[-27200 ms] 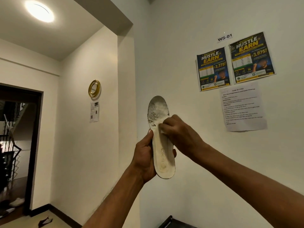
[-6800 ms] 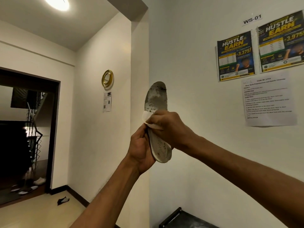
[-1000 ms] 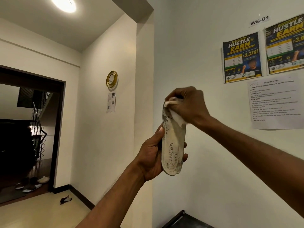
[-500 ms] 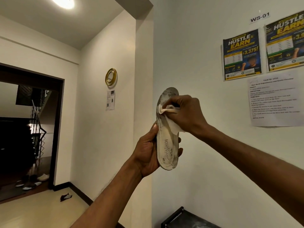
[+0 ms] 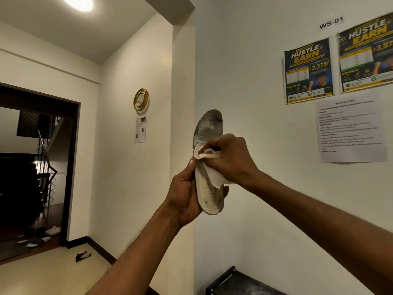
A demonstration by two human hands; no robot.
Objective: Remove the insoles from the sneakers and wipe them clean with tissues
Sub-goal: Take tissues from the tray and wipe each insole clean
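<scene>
A dirty off-white insole (image 5: 207, 128) stands upright in front of me, its grey-stained toe end on top. My left hand (image 5: 184, 194) grips its lower half from the left, thumb along the edge. My right hand (image 5: 230, 159) pinches a crumpled white tissue (image 5: 209, 170) and presses it against the insole's middle. The tissue hides part of the printed lettering. No sneaker is in view.
A white wall with posters (image 5: 308, 70) and a printed sheet (image 5: 350, 128) is right behind my hands. A black rack (image 5: 231, 279) stands low by the wall. At left an open doorway (image 5: 36, 167) leads to stairs, with slippers (image 5: 38, 240) on the floor.
My right hand has slid the tissue down from the insole's toe end to its middle. The left hand keeps the same grip.
</scene>
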